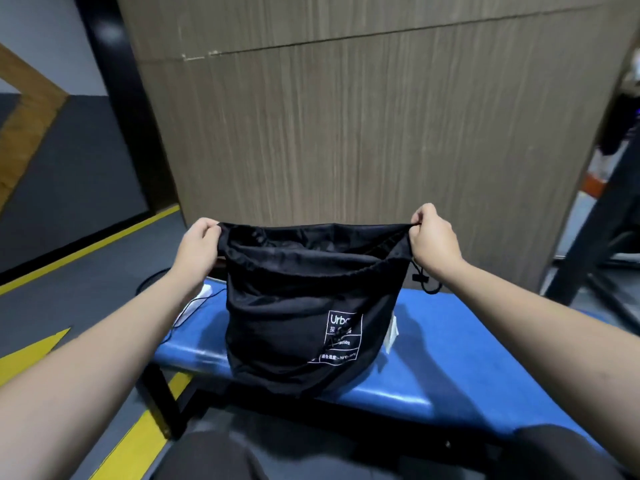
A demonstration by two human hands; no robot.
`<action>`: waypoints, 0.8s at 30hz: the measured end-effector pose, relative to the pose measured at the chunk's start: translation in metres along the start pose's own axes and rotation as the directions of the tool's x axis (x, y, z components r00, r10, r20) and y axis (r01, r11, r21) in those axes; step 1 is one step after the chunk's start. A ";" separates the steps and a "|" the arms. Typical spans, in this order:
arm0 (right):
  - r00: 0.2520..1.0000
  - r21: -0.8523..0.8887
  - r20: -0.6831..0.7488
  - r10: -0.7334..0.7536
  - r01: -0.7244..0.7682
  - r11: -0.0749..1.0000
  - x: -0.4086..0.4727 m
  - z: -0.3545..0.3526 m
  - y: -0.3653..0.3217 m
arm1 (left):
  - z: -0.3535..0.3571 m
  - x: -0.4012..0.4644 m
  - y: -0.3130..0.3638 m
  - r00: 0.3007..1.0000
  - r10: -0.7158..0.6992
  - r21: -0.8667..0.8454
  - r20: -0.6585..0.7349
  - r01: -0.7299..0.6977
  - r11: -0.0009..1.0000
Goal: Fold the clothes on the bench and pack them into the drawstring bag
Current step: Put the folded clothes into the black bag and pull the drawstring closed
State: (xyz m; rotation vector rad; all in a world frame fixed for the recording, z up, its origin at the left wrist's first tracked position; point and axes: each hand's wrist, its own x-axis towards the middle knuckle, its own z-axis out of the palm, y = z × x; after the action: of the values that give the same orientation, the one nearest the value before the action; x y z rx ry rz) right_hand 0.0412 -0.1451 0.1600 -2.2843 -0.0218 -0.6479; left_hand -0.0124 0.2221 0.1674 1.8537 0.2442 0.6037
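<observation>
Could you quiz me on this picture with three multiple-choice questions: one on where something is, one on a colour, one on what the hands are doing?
1. Where does the black drawstring bag sit?
A. on the floor
B. on the bench
C. on the person's lap

2. What colour is the bench top?
A. blue
B. red
C. green

3. How is the bag's mouth?
A. cinched tight
B. knotted
C. held open

Answers:
1 B, its base rests on the padded top.
2 A, the padding is plainly blue.
3 C, the left hand and right hand pinch opposite sides of the rim, spreading it.
</observation>
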 end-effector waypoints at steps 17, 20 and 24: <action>0.908 0.362 0.390 0.152 -0.303 0.881 -0.028 -0.084 0.072 | 0.125 -0.027 0.019 0.992 0.101 0.488 -0.079 -0.049 0.871; 0.876 0.385 0.470 0.108 -0.313 0.868 -0.030 -0.089 0.076 | 0.152 -0.056 0.044 0.853 0.522 0.537 0.007 -0.444 0.717; 0.842 0.407 0.535 0.071 -0.331 0.851 -0.034 -0.089 0.081 | 0.208 -0.119 0.079 0.559 0.578 0.167 0.594 -0.789 0.591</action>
State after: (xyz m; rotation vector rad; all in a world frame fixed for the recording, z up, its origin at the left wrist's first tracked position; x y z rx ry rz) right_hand -0.0113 -0.2570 0.1435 -1.8566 -0.1658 0.0929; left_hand -0.0151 -0.0300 0.1534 2.4598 -0.8449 0.6154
